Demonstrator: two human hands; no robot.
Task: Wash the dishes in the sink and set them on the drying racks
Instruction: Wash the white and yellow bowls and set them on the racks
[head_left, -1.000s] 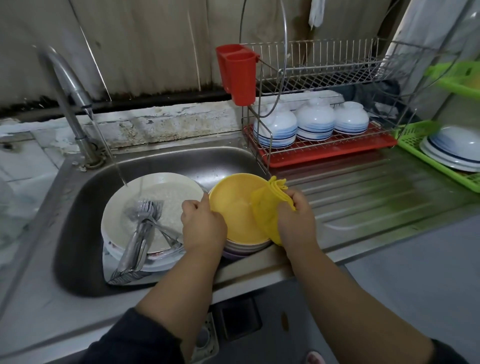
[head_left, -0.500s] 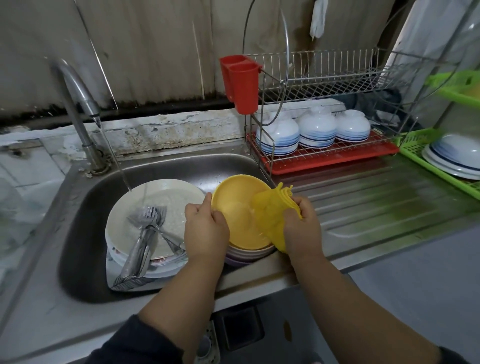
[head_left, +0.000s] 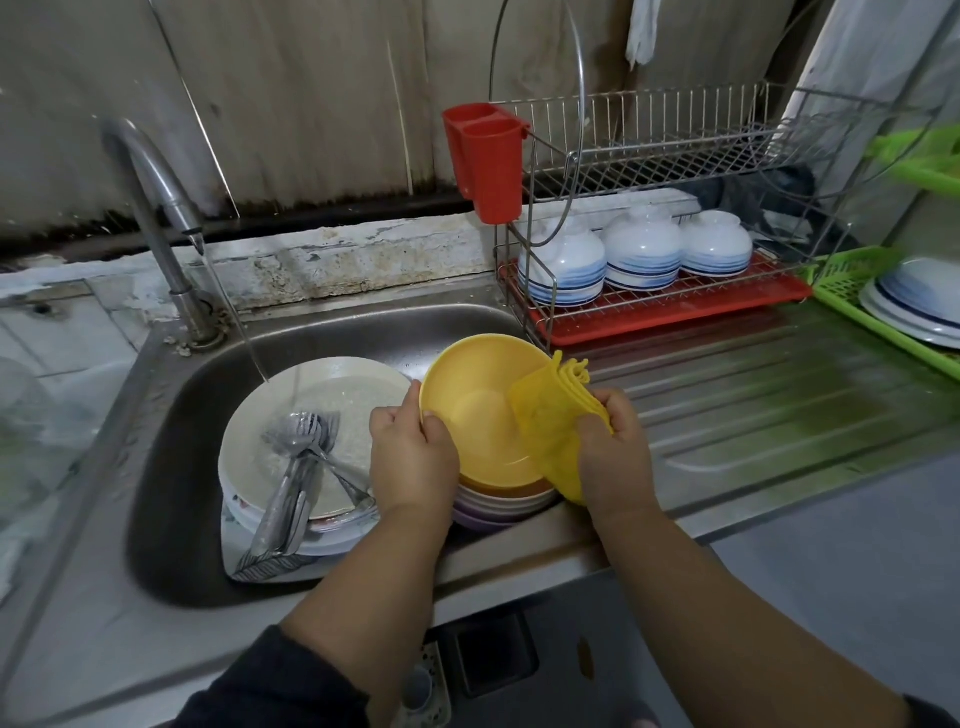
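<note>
Head view, looking down over the sink (head_left: 363, 332): the left hand (head_left: 413, 457) grips the near-left rim of a yellow bowl (head_left: 478, 415), thumb hooked over the edge and fingers curled under it. The bowl tips toward the person and sits on top of a stack of bowls (head_left: 498, 501) at the right end of the basin. The right hand (head_left: 615, 452) is closed around a folded yellow cloth (head_left: 553, 421), pressing it against the bowl's right rim, with part of the cloth draped inside and part hanging outside.

Just left of the left hand lies a pile of white plates (head_left: 311, 415) with a bundle of forks and spoons (head_left: 298, 467) lying across the top one. A thin stream of water runs from the tap (head_left: 156, 208), which stands beyond and to the left of that hand, down onto the top plate.

Beyond the right hand, on the ribbed steel worktop (head_left: 753, 395), stands a two-tier wire rack (head_left: 675, 156) with a red drip tray (head_left: 675, 314); three blue-striped bowls (head_left: 641, 252) sit upside down on its lower tier, and a red cutlery holder (head_left: 491, 161) hangs at its left end. Farther right of that hand, a green rack (head_left: 852, 280) holds white dishes (head_left: 914, 301).
</note>
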